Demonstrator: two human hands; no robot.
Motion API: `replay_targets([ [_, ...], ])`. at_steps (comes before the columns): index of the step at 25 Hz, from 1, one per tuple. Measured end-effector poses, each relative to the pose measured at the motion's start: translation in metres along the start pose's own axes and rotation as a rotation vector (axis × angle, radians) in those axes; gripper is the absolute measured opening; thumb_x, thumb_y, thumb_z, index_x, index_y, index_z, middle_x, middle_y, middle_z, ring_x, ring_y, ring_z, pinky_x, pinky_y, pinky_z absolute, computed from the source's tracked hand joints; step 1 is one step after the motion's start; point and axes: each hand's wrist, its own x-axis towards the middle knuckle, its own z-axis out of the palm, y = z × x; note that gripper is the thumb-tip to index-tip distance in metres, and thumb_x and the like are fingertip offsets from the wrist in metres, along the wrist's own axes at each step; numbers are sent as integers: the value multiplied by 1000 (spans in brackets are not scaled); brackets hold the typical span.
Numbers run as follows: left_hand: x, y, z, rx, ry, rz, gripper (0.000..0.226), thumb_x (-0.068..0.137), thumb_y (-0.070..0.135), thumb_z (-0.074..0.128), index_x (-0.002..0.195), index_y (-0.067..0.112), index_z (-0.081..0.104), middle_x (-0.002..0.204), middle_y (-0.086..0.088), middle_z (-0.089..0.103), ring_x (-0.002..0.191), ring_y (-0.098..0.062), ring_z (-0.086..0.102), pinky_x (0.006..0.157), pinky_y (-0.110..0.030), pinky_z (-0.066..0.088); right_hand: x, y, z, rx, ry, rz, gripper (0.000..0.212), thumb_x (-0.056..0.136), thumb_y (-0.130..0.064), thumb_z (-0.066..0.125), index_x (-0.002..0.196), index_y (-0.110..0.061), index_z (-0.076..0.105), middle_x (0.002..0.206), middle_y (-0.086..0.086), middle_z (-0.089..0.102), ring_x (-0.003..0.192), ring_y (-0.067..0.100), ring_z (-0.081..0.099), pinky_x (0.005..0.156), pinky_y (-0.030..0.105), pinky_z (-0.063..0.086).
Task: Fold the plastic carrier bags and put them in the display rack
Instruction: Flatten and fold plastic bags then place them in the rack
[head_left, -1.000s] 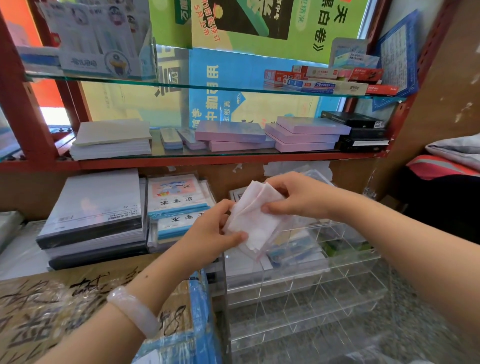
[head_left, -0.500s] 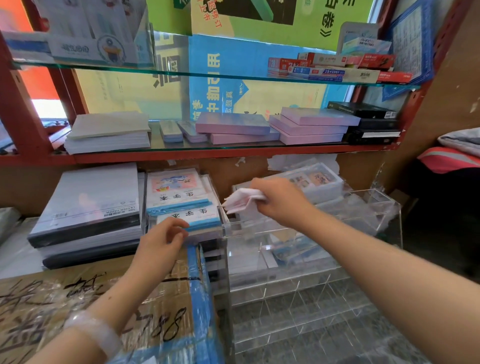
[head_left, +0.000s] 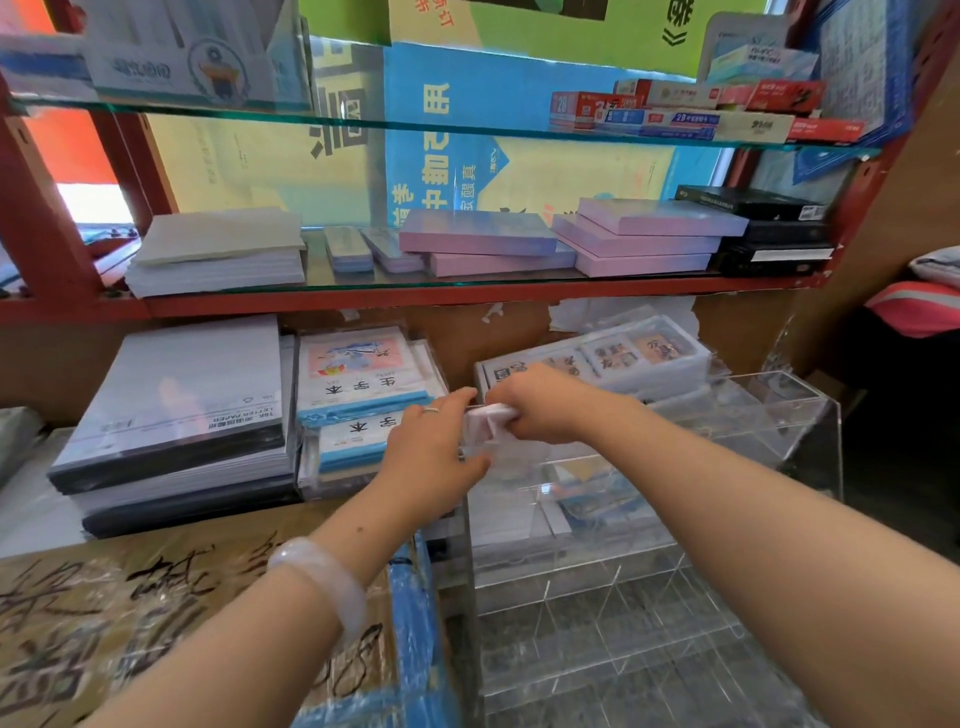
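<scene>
Lighting: bright, even daylight; strongest at the blown-out window gap (head_left: 93, 205) upper left. Glare: pale sheen on the clear acrylic rack (head_left: 753, 415). Shadows: soft, slight. Blur: mild motion smear throughout. Distortion: wide-angle bending of the glass shelf (head_left: 467, 127) towards the edges.

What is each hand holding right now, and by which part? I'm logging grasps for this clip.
The right hand grips the folded plastic bag at its right end, over the clear display rack. The left hand touches its left side; a grip cannot be told.

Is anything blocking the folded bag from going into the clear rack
Nothing visible. The right hand grips the folded bag right at the top of the clear rack; the left hand is beside it.
</scene>
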Motion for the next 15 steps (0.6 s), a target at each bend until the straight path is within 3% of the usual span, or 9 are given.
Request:
replay_targets([
  [3,12,5,3,63,8,-56,40,89,35,58,124,22,45,111,-6,55,109,-25,44,87,-36,40,0,7,-3,147,-42,-21,13,85,-14,61,94,-22,57,87,-3,54,84,17,51,64,26,36],
  [6,17,4,4,8,96,-87,13,92,25,52,103,18,54,95,-5,57,97,-25,52,73,-32,38,-9,17,-7,312,5,-47,22,85,-22,65,106,-21,61,91,-8,54,83,10,50,68,21,39],
  [9,19,5,4,-45,83,-93,16,92,16,51,107,19,55,102,-5,61,90,-19,51,71,-30,39,-14,19,-4,269,0,-61,19,89,-22,61,108,-18,63,92,-5,59,85,12,54,73,25,44],
  [12,15,7,0,-98,49,-27,35,86,11,54,121,20,52,115,-4,55,101,-19,50,83,-31,43,-11,14,1,212,-50,-44,17,94,-24,54,106,-16,63,83,-5,56,75,10,51,68,26,40],
  [15,6,3,-8,-140,130,10,35,87,12,54,121,20,54,122,0,50,105,-18,47,87,-28,40,-14,10,1,299,-82,-20,31,93,-31,55,123,-20,56,106,-4,60,97,13,55,84,27,43],
])
